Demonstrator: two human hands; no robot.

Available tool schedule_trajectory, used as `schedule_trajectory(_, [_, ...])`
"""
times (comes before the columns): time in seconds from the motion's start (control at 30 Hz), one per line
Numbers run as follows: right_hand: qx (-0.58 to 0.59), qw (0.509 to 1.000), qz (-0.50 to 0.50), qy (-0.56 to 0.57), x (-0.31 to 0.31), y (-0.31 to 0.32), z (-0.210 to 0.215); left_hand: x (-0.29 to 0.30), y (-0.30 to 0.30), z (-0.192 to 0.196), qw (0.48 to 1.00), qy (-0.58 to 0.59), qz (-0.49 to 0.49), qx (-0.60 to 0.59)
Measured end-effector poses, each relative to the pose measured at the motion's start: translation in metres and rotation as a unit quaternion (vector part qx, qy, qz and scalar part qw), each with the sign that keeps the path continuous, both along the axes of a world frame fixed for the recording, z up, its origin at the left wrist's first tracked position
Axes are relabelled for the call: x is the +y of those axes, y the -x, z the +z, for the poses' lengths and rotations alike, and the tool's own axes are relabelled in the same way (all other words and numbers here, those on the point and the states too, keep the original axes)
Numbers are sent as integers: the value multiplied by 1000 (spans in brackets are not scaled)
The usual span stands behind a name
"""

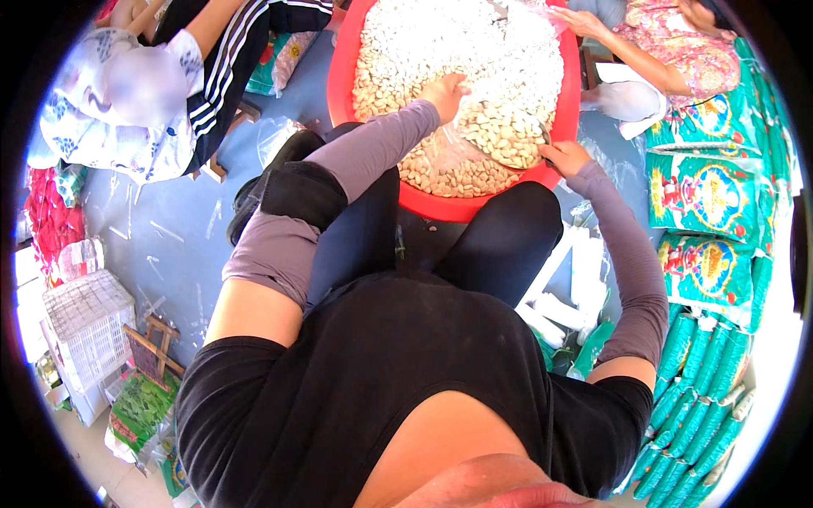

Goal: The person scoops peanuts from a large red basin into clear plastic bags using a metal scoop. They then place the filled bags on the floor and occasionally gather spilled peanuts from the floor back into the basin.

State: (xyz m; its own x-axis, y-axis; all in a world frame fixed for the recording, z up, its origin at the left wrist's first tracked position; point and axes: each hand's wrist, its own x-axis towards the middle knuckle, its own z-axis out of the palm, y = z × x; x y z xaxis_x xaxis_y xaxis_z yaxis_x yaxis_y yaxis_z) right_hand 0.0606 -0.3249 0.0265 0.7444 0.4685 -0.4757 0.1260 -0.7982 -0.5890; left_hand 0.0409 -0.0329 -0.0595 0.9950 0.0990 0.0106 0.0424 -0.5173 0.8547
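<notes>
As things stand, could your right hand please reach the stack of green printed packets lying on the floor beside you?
Probably yes. The right hand rests at the rim of the round red plastic tub, and the green printed packets lie just to its right with nothing visible between them.

Blue floor (pixel 182 254) w/ goods on it.
Red tub (pixel 339 80), white crate (pixel 85 317), green packets (pixel 699 199), wooden stool (pixel 152 347).

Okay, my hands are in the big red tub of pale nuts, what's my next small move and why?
Probably sweep the left hand toward the right hand, pushing nuts along. The left rests on the heap in the red tub; the right waits at the near rim, seemingly holding clear plastic.
</notes>
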Motion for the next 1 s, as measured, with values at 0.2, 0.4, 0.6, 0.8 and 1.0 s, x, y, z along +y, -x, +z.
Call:
schedule_trajectory(0.2, [-254, 913, 239, 211, 107, 3, 29, -3, 19, 24, 997, -70, 16, 41])
schedule_trajectory(0.4, [-364, 885, 201, 209, 119, 26, 67, 61, 28, 28, 987, -122, 96, 47])
schedule_trajectory(0.6, [-96, 960, 42, 258, -5, -69, -2, 67, 41, 44, 986, -158, 51, 34])
schedule_trajectory(0.8, [-58, 947, 187, 254, 31, -100, -172, 59, 40, 63, 981, -190, 3, 46])
schedule_trajectory(1.0, [-194, 967, 143, 86, 81, -84, -262, 70, 34, 45, 971, -237, -18, -8])
